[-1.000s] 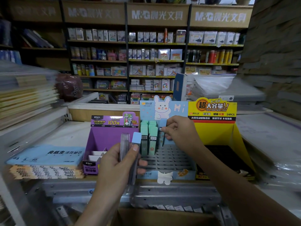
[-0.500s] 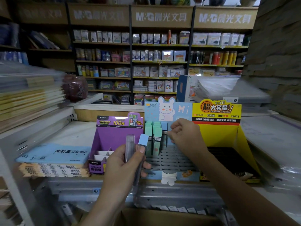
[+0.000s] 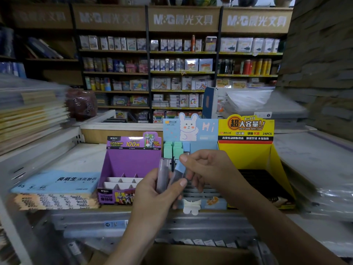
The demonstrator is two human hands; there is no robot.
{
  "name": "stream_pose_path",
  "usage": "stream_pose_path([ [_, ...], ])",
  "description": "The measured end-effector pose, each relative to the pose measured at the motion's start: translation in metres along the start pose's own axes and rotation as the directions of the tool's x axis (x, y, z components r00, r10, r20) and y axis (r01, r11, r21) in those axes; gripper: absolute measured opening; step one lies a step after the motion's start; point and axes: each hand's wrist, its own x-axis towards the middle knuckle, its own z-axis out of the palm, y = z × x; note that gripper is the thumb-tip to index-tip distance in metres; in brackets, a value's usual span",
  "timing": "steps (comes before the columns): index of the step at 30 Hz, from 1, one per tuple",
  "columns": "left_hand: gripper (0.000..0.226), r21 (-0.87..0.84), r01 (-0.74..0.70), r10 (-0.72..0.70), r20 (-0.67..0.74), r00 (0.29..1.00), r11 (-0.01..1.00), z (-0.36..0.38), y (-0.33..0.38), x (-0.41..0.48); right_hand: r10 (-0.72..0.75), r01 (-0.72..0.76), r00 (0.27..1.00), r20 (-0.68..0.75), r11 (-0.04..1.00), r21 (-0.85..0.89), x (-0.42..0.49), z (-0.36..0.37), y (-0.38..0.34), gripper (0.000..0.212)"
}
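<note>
The left hand point(image 3: 152, 192) grips two upright tubes point(image 3: 162, 175); the right hand point(image 3: 208, 169) pinches the blue-capped tube point(image 3: 179, 168) by its top. The blue display box point(image 3: 205, 148) lies just beyond

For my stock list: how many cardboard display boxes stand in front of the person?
3: the purple box on the left, the blue rabbit box in the middle, the yellow box on the right.

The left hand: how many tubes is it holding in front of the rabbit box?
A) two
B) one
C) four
A: the left hand grips a clear tube and a blue-capped tube side by side, and no others.
</note>
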Motion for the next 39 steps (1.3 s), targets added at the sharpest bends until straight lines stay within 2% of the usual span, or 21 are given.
stream_pose_path([
  [4, 0.028, 0.073, -0.018, 0.018, 0.011, 1.0, 0.997, 0.003, -0.003, -0.001, 0.057, -0.057, 0.998, 0.011, 0.998, 0.02, -0.001, -0.002, 0.0, 0.026],
  [10, 0.023, -0.011, 0.059, -0.059, 0.021, 0.998, 0.998, 0.0, -0.002, -0.005, 0.119, -0.124, 0.992, 0.045, 0.983, 0.135, 0.002, -0.013, -0.001, 0.007],
  [16, 0.021, 0.044, 0.077, -0.078, 0.024, 0.997, 0.996, 0.001, 0.003, -0.008, 0.078, -0.08, 0.997, 0.02, 0.983, 0.167, 0.004, -0.02, -0.002, 0.025],
  [20, 0.025, 0.047, 0.093, -0.091, -0.035, 0.995, 0.995, -0.001, 0.001, -0.007, 0.013, 0.005, 0.995, -0.099, 0.984, 0.175, 0.011, -0.029, -0.003, 0.028],
  [22, 0.024, 0.027, 0.115, -0.114, -0.05, 0.992, 0.993, -0.004, 0.0, -0.007, -0.052, 0.071, 0.982, -0.182, 0.992, 0.101, 0.015, -0.037, -0.002, 0.03],
  [25, 0.028, -0.036, 0.157, -0.159, -0.06, 0.985, 0.987, -0.009, -0.001, -0.005, -0.209, 0.176, 0.936, -0.282, 0.974, -0.139, 0.025, -0.048, 0.004, 0.031],
  [29, 0.037, -0.09, 0.172, -0.179, -0.076, 0.981, 0.981, -0.012, -0.003, -0.003, -0.344, 0.216, 0.897, -0.277, 0.889, -0.403, 0.04, -0.053, 0.017, 0.014],
  [33, 0.047, -0.093, 0.159, -0.167, -0.09, 0.982, 0.983, -0.015, 0.001, -0.003, -0.387, 0.23, 0.889, -0.244, 0.839, -0.494, 0.046, -0.053, 0.029, 0.015],
  [39, 0.032, -0.117, 0.155, -0.164, -0.076, 0.984, 0.981, -0.015, 0.007, -0.007, -0.395, 0.253, 0.896, -0.2, 0.828, -0.501, 0.052, -0.05, 0.031, 0.009],
])
